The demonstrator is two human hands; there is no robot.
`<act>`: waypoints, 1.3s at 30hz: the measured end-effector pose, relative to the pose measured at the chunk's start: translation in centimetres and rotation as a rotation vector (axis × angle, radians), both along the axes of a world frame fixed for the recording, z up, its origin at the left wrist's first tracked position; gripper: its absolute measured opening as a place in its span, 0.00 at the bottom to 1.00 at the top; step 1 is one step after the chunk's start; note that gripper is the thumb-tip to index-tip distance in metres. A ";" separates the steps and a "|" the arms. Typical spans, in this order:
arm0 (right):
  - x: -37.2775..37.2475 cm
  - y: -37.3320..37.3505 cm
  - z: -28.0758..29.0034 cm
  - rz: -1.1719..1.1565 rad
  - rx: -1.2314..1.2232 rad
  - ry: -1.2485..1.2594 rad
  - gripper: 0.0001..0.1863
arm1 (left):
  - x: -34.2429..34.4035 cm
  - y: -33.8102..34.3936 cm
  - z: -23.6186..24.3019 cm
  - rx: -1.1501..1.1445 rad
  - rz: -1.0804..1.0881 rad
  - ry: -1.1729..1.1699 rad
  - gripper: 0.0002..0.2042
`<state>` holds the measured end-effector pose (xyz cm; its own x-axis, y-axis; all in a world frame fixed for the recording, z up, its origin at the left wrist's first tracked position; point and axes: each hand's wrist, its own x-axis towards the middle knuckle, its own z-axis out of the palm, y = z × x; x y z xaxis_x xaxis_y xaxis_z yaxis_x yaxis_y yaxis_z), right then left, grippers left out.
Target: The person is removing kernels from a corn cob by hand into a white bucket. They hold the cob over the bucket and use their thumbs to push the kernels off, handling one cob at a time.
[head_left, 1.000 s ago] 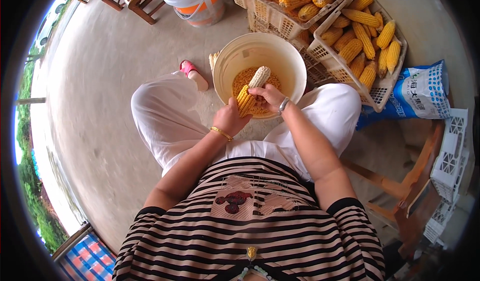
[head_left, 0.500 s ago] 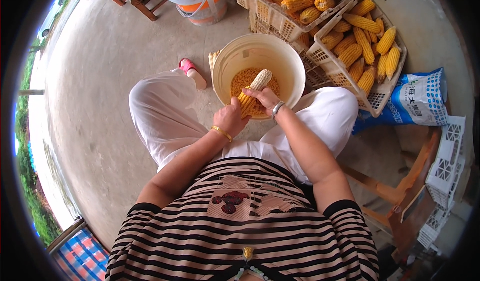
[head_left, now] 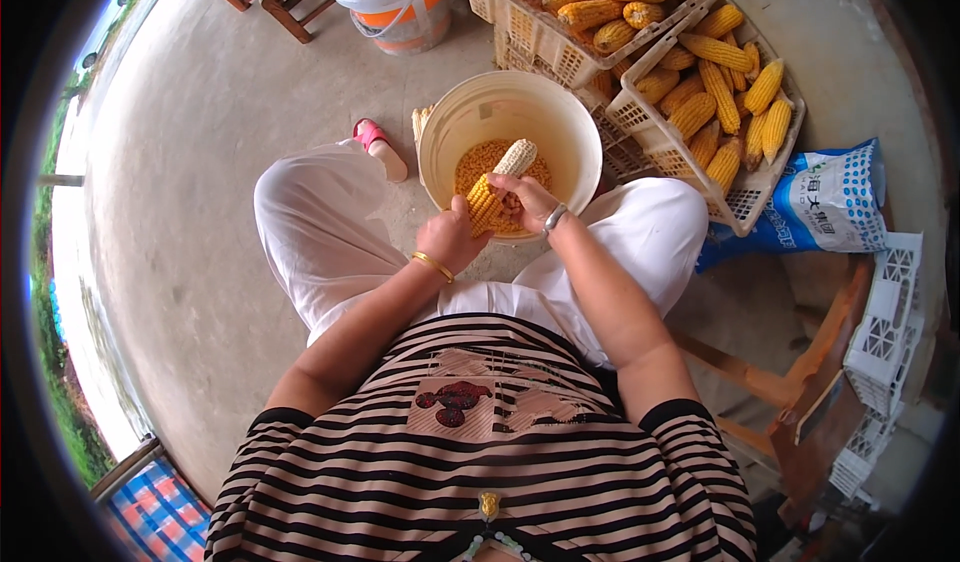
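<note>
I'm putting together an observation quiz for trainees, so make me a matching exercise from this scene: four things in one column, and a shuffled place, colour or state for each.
Column one
1. Loose kernels
2. Left hand
3. Sandal
4. Large bag

Column two
A. Pinkish red, on a foot
B. Gripping yellow corn
C. Blue and white
D. In the bottom of the cream bucket

Right pairs: 1-D, 2-B, 3-A, 4-C

Grey floor bears cream bucket at upper centre, orange-banded pail near top edge, stacked plastic crates at upper right, wooden stools at upper left, pink sandal beside bucket.
</note>
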<state>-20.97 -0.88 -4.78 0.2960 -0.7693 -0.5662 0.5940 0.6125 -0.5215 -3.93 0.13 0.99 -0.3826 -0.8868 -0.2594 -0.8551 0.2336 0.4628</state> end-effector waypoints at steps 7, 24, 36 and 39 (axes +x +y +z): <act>1.2 0.3 0.8 -0.123 0.066 0.095 0.14 | -0.3 0.7 0.0 -0.058 -0.070 -0.059 0.25; -0.1 0.1 -0.6 -0.057 -0.002 -0.041 0.08 | -0.1 0.0 0.1 0.018 -0.043 -0.034 0.26; 1.8 0.4 1.1 -0.102 0.079 -0.057 0.14 | 0.2 0.6 0.1 -0.039 -0.061 -0.086 0.26; 1.0 0.5 1.0 -0.041 0.006 0.022 0.14 | -0.2 0.2 0.0 -0.053 -0.112 -0.070 0.26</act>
